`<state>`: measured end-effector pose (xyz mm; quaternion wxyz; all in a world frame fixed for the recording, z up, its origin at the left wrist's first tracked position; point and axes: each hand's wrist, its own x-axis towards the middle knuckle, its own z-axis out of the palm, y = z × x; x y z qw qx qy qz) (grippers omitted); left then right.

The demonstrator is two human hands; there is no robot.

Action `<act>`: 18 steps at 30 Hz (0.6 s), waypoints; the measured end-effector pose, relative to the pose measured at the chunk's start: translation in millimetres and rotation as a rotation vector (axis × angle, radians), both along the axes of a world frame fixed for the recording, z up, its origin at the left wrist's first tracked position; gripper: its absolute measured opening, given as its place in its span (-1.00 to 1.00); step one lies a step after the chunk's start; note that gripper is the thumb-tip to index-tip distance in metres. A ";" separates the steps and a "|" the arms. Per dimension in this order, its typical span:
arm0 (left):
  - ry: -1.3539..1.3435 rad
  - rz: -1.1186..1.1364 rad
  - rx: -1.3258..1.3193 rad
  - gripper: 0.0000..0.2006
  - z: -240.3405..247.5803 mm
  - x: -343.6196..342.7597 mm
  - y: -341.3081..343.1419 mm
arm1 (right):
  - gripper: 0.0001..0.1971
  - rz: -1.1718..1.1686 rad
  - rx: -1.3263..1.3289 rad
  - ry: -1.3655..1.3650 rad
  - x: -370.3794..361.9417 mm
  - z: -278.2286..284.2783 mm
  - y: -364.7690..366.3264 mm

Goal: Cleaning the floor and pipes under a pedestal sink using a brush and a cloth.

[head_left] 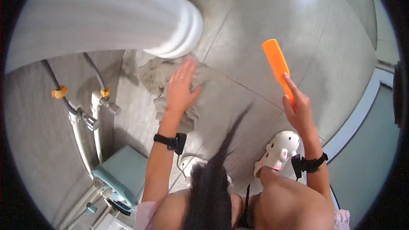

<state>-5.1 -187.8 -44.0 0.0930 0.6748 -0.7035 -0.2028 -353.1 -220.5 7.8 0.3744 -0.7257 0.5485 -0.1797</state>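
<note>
— Count of hands?
— Two. Left hand (181,86) flat, fingers spread, released, pressed onto a grey rag (164,81) on the tiled floor (272,12) at about 12 o'clock from the knees. Right hand (298,110) at 2 o'clock, clenched round the lower end of one orange brush (276,61), raised above the floor, well apart from the rag.
— Anything else in number?
— Two black wristbands, one per wrist. One white perforated clog (279,149) just beside the right wrist. Two grey hoses with orange clips (59,91) at 9 o'clock, joined to two white pipes. One white fluted column (128,17) at 11 o'clock.
— Hidden or unclear?
— Brush bristles not seen. Rag partly covered by the left hand. Second shoe mostly hidden behind dark hanging hair (213,174). Teal object (123,174) at 7 o'clock cut off, kind hard to tell.
</note>
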 end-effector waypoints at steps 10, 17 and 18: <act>-0.099 0.556 -0.258 -0.45 -28.2 54.1 68.2 | -0.40 -0.130 0.204 -0.007 -12.8 -8.5 6.5; -0.136 0.801 -0.152 -0.39 -33.6 37.7 154.2 | -0.40 0.089 0.131 -0.075 8.4 -23.6 -13.1; -0.077 0.835 -0.082 -0.39 -30.6 36.3 162.7 | -0.40 0.127 0.074 -0.092 11.9 -26.9 -14.4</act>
